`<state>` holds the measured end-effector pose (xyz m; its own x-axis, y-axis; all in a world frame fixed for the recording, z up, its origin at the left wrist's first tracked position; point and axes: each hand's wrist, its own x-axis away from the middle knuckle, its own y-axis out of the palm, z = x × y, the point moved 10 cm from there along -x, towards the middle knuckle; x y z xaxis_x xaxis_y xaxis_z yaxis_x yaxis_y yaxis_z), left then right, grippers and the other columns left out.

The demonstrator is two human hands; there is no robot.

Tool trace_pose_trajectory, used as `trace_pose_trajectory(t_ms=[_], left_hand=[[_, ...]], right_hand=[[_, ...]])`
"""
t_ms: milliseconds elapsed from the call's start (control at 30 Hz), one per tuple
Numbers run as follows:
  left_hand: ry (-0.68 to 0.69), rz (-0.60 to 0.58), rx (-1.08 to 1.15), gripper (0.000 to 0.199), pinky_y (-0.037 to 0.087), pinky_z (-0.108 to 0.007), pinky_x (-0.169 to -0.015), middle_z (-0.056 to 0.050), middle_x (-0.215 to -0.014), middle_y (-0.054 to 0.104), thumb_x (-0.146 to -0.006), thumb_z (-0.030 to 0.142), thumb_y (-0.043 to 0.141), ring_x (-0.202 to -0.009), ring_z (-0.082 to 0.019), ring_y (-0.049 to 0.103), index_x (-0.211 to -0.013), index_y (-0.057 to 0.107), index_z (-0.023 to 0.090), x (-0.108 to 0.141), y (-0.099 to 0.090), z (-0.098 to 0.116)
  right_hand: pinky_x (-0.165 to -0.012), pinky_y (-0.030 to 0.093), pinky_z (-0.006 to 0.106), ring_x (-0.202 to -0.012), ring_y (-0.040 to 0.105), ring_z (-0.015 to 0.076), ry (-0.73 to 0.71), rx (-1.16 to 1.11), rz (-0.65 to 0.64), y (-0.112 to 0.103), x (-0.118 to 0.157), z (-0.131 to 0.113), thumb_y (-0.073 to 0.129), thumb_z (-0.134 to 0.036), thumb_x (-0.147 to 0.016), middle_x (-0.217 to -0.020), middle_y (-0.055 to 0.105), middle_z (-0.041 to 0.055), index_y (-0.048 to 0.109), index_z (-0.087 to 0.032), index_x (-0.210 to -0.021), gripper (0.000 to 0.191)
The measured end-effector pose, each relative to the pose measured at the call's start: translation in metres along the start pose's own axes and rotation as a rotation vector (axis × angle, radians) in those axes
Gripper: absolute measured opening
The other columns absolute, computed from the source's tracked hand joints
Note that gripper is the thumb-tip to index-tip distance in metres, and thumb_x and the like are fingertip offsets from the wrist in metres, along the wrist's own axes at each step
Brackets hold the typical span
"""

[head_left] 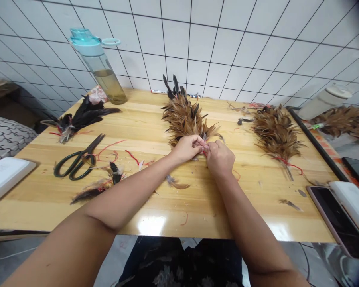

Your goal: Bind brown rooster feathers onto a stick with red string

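Note:
A bundle of brown feathers [185, 119] with a few black ones at its far end lies on the wooden table [155, 207]. At its near end, my left hand [190, 148] is closed in a pinch on the base of the bundle. My right hand [219, 157] is a fist right beside it, its thumb and finger meeting the left fingertips. A bit of red string [206, 151] shows between the two hands; its ends are hidden by my fingers. One loose feather [178, 184] rests on the table just below my left wrist.
Black scissors [79, 159], black feathers [85, 115] and scraps of red string [133, 157] lie left. A blue-lidded bottle [103, 71] stands by the tiled wall. Rightward are another tied feather bundle [277, 133], a phone [336, 217] and a white cup [324, 101].

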<state>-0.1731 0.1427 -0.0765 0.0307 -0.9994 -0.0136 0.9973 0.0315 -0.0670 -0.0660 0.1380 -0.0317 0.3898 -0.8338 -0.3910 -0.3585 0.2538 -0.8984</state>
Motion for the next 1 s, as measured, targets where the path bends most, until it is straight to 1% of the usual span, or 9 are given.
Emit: trace_pose_trajectory(t_ms=[67, 167, 300, 400, 500, 700, 767, 867, 1000], left_hand=[[0.031, 0.007, -0.083, 0.011, 0.042, -0.016, -0.051, -0.001, -0.068, 0.066, -0.071, 0.016, 0.068, -0.056, -0.007, 0.058, -0.080, 0.062, 0.013, 0.001, -0.003, 0.004], [0.044, 0.034, -0.118, 0.011, 0.038, -0.015, -0.048, 0.001, -0.063, 0.063, -0.070, 0.017, 0.069, -0.051, -0.005, 0.053, -0.079, 0.062, 0.013, 0.002, -0.006, 0.007], [-0.049, 0.045, 0.082, 0.012, 0.038, -0.014, -0.046, 0.000, -0.061, 0.063, -0.072, 0.018, 0.067, -0.051, -0.006, 0.055, -0.078, 0.057, 0.013, 0.003, -0.005, 0.000], [-0.108, 0.047, 0.197, 0.012, 0.038, -0.014, -0.045, 0.000, -0.060, 0.063, -0.073, 0.017, 0.066, -0.046, -0.005, 0.051, -0.078, 0.055, 0.013, 0.005, -0.002, -0.004], [-0.127, 0.039, 0.238, 0.012, 0.039, -0.014, -0.045, 0.000, -0.060, 0.064, -0.074, 0.016, 0.066, -0.045, -0.004, 0.050, -0.078, 0.055, 0.012, 0.006, -0.001, -0.004], [-0.144, 0.034, 0.237, 0.008, 0.043, -0.015, -0.048, -0.002, -0.061, 0.066, -0.077, 0.010, 0.063, -0.047, -0.005, 0.054, -0.078, 0.055, 0.011, 0.007, -0.001, -0.005], [-0.141, 0.032, 0.232, 0.007, 0.043, -0.015, -0.048, -0.002, -0.061, 0.066, -0.078, 0.008, 0.061, -0.047, -0.005, 0.055, -0.080, 0.055, 0.011, 0.007, 0.000, -0.005], [-0.131, 0.039, 0.233, 0.011, 0.045, -0.015, -0.049, -0.001, -0.059, 0.065, -0.078, 0.007, 0.063, -0.047, -0.005, 0.057, -0.081, 0.054, 0.011, 0.006, 0.001, -0.004], [-0.126, 0.052, 0.259, 0.021, 0.049, -0.017, -0.051, 0.001, -0.059, 0.063, -0.074, 0.010, 0.070, -0.053, -0.009, 0.063, -0.082, 0.051, 0.012, 0.006, 0.001, -0.005]], right_hand=[[-0.059, 0.027, 0.030, -0.070, 0.050, 0.0184, 0.022, -0.047, -0.012, 0.001, 0.000, 0.001, 0.040, -0.034, -0.093, -0.084, 0.063, 0.0097, 0.067, -0.018, -0.086, 0.032], [-0.060, 0.031, 0.028, -0.068, 0.051, 0.0168, 0.105, -0.239, -0.012, 0.004, -0.002, 0.011, 0.048, -0.032, -0.089, -0.081, 0.064, 0.0062, 0.067, -0.020, -0.088, 0.023], [-0.053, 0.033, 0.025, -0.051, 0.042, 0.0128, 0.257, -0.583, -0.027, 0.018, -0.001, 0.033, 0.056, -0.037, -0.082, -0.055, 0.049, -0.0038, 0.067, -0.020, -0.088, 0.021], [-0.050, 0.031, 0.024, -0.047, 0.038, 0.0113, 0.296, -0.716, -0.037, 0.025, -0.001, 0.039, 0.059, -0.040, -0.078, -0.050, 0.043, -0.0059, 0.068, -0.020, -0.086, 0.024], [-0.050, 0.031, 0.025, -0.047, 0.038, 0.0115, 0.277, -0.690, -0.039, 0.025, -0.001, 0.036, 0.059, -0.040, -0.078, -0.050, 0.042, -0.0057, 0.069, -0.020, -0.087, 0.024], [-0.059, 0.037, 0.028, -0.058, 0.048, 0.0152, 0.203, -0.540, -0.003, 0.016, -0.003, 0.025, 0.054, -0.033, -0.081, -0.060, 0.055, -0.0002, 0.070, -0.020, -0.089, 0.023], [-0.057, 0.036, 0.027, -0.055, 0.046, 0.0147, 0.240, -0.574, -0.011, 0.019, -0.002, 0.028, 0.053, -0.033, -0.081, -0.057, 0.052, -0.0013, 0.069, -0.020, -0.087, 0.022], [-0.050, 0.033, 0.025, -0.048, 0.039, 0.0126, 0.323, -0.713, -0.054, 0.032, 0.001, 0.034, 0.054, -0.036, -0.080, -0.051, 0.043, -0.0050, 0.066, -0.020, -0.086, 0.021], [-0.049, 0.032, 0.024, -0.047, 0.038, 0.0113, 0.312, -0.772, -0.056, 0.034, 0.000, 0.033, 0.054, -0.035, -0.079, -0.051, 0.041, -0.0064, 0.062, -0.020, -0.084, 0.018]])
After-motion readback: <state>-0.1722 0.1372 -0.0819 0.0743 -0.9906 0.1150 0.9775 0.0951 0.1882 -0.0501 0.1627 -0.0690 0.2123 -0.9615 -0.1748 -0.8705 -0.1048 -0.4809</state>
